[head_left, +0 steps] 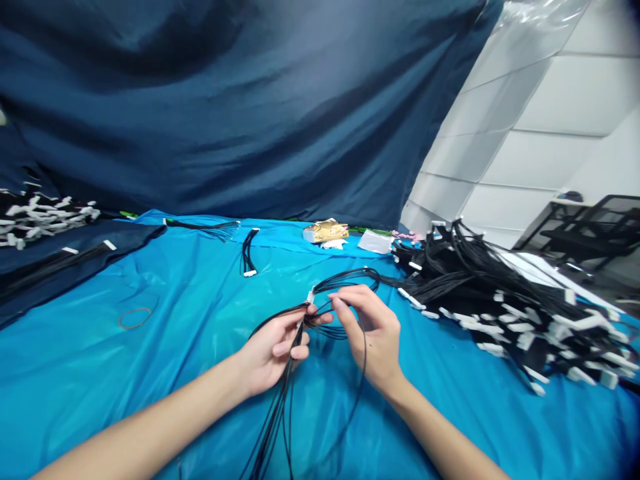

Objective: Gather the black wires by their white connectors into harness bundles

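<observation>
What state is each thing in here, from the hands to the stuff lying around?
Left hand: curled around the black wires
Right hand: thumb and forefinger pinching a single wire
Black wires: bunched, fanning out below the left hand
Short cable bundle: lying apart
Right cable pile: heaped loosely
Left cable pile: heaped
Blue sheet: spread out, wrinkled
Dark curtain: hanging in folds
Thin brown loop: lying loose

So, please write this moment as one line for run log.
Left hand: holds black wire bundle | Right hand: pinches single wire | Below: blue sheet | Right side: cable pile
</observation>
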### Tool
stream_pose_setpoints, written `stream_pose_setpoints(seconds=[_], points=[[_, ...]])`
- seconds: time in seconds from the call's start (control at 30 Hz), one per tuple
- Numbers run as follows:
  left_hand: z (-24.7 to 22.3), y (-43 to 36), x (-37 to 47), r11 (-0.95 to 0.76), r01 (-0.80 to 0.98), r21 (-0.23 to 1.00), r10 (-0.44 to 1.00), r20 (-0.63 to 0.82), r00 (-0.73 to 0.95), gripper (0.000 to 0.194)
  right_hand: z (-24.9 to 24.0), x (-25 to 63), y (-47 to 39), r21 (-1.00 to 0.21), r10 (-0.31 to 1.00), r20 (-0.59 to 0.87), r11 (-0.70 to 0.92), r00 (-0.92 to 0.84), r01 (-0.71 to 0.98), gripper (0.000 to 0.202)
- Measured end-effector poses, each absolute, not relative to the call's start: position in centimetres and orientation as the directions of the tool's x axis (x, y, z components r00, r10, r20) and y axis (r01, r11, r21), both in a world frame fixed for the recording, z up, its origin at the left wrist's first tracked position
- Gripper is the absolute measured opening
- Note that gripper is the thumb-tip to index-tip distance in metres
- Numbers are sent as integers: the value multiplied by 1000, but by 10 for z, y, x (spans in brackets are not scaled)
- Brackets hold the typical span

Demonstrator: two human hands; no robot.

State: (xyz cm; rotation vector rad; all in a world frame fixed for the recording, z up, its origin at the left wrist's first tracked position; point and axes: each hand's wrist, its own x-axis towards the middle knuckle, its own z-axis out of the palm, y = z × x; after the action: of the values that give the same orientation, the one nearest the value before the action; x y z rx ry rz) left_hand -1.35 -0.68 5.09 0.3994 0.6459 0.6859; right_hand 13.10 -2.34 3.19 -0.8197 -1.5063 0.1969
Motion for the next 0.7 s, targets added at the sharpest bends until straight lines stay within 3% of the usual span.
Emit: stream_pose_setpoints(seconds=[0.17, 0.3, 0.4, 0.47, 0.57, 0.63, 0.7], points=[[48, -6, -13, 721, -434, 540, 679, -426, 599, 18, 36, 132, -25, -662, 632, 749, 714, 198, 227, 10], [43, -2, -13, 635, -448, 629, 753, -373, 543, 16, 40, 136, -21, -761, 754, 601, 641, 265, -97, 9], [38, 1, -12, 522, -467, 714, 834, -311, 456, 18, 47, 148, -17, -742, 818, 491, 572, 299, -348, 9], [35, 2, -12, 435, -467, 770, 882, -259, 394, 17, 53, 159, -16, -723, 822, 458, 566, 340, -395, 12], [32, 1, -12, 323, -472, 820, 931, -185, 316, 14, 62, 168, -21, -717, 728, 501, 652, 468, -245, 19], [31, -1, -11, 267, -469, 842, 950, -149, 274, 15, 63, 168, -27, -683, 575, 644, 729, 505, 42, 21], [30, -3, -11, 232, -450, 862, 959, -124, 256, 19, 61, 162, -32, -548, 432, 830, 746, 352, 378, 23]])
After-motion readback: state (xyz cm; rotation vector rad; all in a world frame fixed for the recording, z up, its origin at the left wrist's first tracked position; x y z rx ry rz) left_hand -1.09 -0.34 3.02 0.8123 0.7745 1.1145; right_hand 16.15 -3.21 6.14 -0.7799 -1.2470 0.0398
